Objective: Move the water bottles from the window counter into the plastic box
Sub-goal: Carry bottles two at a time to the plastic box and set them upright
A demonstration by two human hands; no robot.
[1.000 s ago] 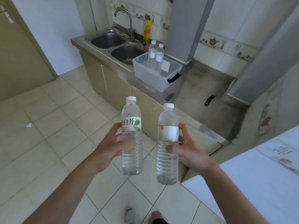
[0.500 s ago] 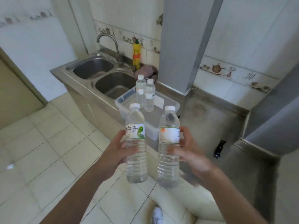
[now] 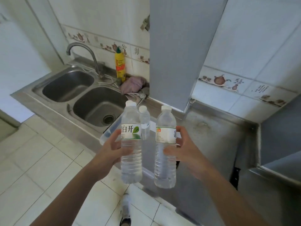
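My left hand (image 3: pixel 112 150) grips a clear water bottle (image 3: pixel 131 154) with a green-leaf label, held upright. A second clear water bottle (image 3: pixel 165 159) with a white label stands upright in my right hand (image 3: pixel 187 150). Both bottles hang in the air in front of the clear plastic box (image 3: pixel 107 135), which sits on the steel counter and is mostly hidden behind them. One bottle (image 3: pixel 144 121) stands inside the box, showing between the two held ones.
A double steel sink (image 3: pixel 84 95) with a tap (image 3: pixel 91 57) lies left of the box. A yellow detergent bottle (image 3: pixel 120 64) and a pink cloth (image 3: pixel 132 84) sit behind it. A grey pillar (image 3: pixel 177 51) rises behind the counter (image 3: pixel 211 136). My shoe (image 3: pixel 125 211) is on the tiled floor.
I have stepped closer to the counter. The box and sink have grown larger and shifted lower in view, and both held bottles now overlap the box.
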